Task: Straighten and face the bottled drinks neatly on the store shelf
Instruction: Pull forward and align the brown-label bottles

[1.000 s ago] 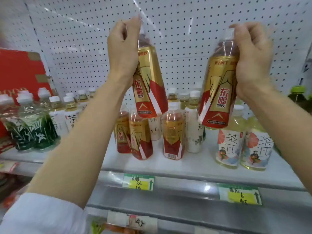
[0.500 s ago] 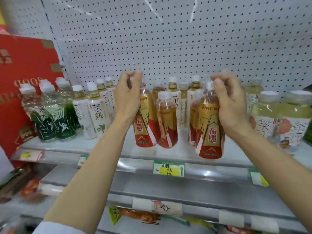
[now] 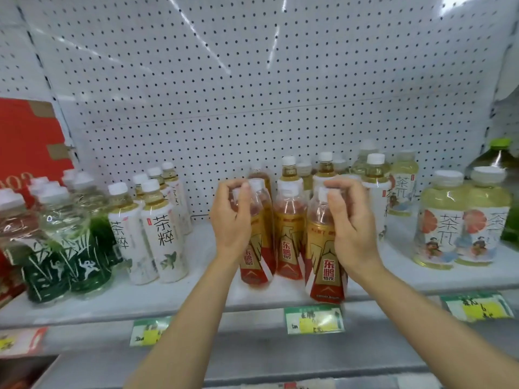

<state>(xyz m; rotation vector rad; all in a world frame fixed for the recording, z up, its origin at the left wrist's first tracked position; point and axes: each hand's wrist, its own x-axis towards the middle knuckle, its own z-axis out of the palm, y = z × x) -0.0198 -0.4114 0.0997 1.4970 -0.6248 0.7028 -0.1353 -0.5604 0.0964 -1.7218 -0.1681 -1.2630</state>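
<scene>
White pegboard backs the pale store shelf [image 3: 174, 299], and both hands work the middle row. The left hand [image 3: 231, 220] curls round the neck of a gold-and-red labelled plastic bottle [image 3: 257, 248], which leans slightly. The right hand [image 3: 351, 223] pinches the cap end of a matching bottle [image 3: 325, 265] at the shelf's front edge, label forward, likely so each can be twisted to face out.

I see gold-and-red bottles [image 3: 289, 242], white-labelled tea bottles [image 3: 165, 242] with black characters, green patterned bottles [image 3: 84, 265] far left, a white pegboard [image 3: 252, 94] dotted black, and a red box [image 3: 25, 136].
</scene>
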